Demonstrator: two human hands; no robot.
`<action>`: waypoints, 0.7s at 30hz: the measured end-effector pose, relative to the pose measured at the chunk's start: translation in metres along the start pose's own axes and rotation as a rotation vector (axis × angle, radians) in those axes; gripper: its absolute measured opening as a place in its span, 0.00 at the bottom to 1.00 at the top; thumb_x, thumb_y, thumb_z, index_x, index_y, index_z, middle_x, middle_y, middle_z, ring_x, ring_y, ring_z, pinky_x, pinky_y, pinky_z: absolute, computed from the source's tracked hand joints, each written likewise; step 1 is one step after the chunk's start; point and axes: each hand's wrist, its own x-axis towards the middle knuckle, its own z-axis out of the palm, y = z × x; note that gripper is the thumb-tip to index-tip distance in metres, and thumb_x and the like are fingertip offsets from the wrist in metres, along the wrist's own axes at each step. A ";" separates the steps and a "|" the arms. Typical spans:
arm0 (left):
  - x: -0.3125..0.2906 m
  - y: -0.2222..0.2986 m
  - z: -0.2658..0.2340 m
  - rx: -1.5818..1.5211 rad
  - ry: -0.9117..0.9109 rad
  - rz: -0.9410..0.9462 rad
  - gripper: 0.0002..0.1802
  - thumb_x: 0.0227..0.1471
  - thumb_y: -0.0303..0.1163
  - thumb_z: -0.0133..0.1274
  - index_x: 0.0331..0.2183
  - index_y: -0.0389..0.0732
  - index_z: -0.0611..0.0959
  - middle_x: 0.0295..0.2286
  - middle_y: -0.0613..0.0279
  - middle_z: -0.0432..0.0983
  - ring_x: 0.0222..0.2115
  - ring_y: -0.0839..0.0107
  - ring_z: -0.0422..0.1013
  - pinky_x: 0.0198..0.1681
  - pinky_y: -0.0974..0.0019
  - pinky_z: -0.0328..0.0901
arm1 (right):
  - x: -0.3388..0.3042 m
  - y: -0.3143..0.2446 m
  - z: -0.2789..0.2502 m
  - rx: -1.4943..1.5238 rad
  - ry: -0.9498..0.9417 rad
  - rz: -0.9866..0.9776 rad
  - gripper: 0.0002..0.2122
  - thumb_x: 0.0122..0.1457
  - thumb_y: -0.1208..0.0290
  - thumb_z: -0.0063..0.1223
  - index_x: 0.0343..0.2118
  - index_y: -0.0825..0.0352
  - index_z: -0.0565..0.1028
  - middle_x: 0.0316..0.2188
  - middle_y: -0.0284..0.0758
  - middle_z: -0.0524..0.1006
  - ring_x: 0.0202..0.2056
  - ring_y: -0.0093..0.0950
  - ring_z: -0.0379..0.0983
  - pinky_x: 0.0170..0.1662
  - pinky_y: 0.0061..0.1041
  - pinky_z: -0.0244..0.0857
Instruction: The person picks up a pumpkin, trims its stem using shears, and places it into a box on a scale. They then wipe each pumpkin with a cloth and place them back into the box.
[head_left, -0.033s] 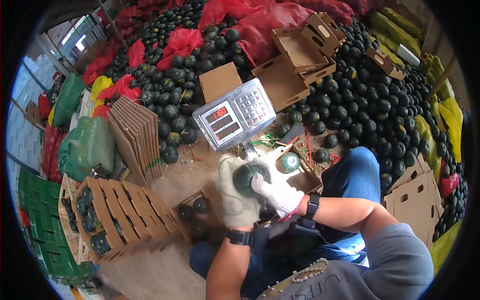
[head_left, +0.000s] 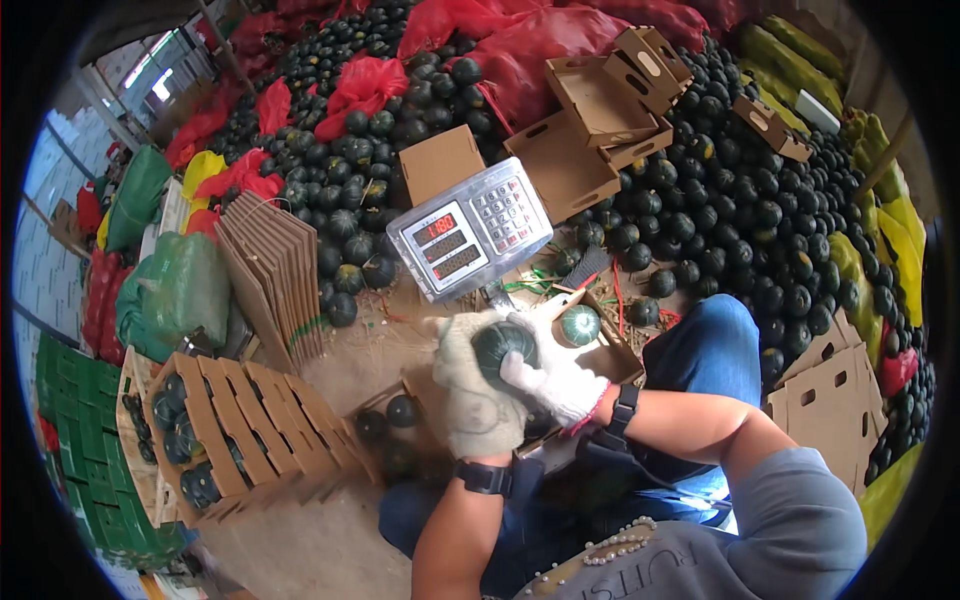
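Observation:
Both of my hands wear pale knitted gloves and hold one dark green squash [head_left: 503,347] between them. My left hand [head_left: 474,395] cups it from the left and below. My right hand [head_left: 560,382] presses against its right side, thumb across the front. A lighter-striped squash [head_left: 580,325] sits beyond my right hand in an open cardboard box [head_left: 612,352]. Just past my hands stands a digital scale display [head_left: 470,230] with lit red digits; its platform is mostly hidden. Left of my left hand, more dark squashes [head_left: 402,410] lie in another cardboard box [head_left: 422,382], partly in shadow.
Stacked filled cartons [head_left: 262,410] and flattened cardboard [head_left: 270,275] stand at left, near green crates [head_left: 100,450]. Big squash heaps [head_left: 690,200] spread behind and right. Empty trays [head_left: 560,165] lie beyond the scale, and cut cardboard sheets [head_left: 830,395] rest at right.
The squash in my hands has turned and risen slightly, and my gloved fingers have shifted a little around it. The surroundings look the same.

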 end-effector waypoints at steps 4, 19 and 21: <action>0.020 0.017 -0.006 0.296 -0.220 0.045 0.07 0.54 0.26 0.56 0.37 0.41 0.82 0.37 0.64 0.74 0.43 0.69 0.72 0.50 0.65 0.68 | 0.012 -0.024 -0.020 -0.583 -0.167 -0.384 0.38 0.55 0.58 0.71 0.65 0.66 0.63 0.53 0.48 0.74 0.53 0.42 0.74 0.59 0.37 0.67; -0.005 0.015 0.007 0.075 -0.073 0.083 0.17 0.64 0.37 0.52 0.48 0.35 0.81 0.43 0.57 0.81 0.46 0.68 0.76 0.55 0.63 0.69 | -0.007 -0.026 -0.001 0.258 -0.120 0.103 0.34 0.53 0.61 0.74 0.61 0.66 0.69 0.54 0.43 0.73 0.56 0.34 0.70 0.61 0.33 0.65; -0.006 0.008 0.017 0.212 -0.067 0.295 0.14 0.62 0.34 0.54 0.45 0.36 0.82 0.40 0.58 0.81 0.43 0.69 0.77 0.52 0.65 0.71 | -0.007 0.002 0.007 -0.072 0.107 -0.155 0.37 0.55 0.56 0.71 0.62 0.69 0.67 0.55 0.45 0.73 0.58 0.35 0.70 0.63 0.34 0.64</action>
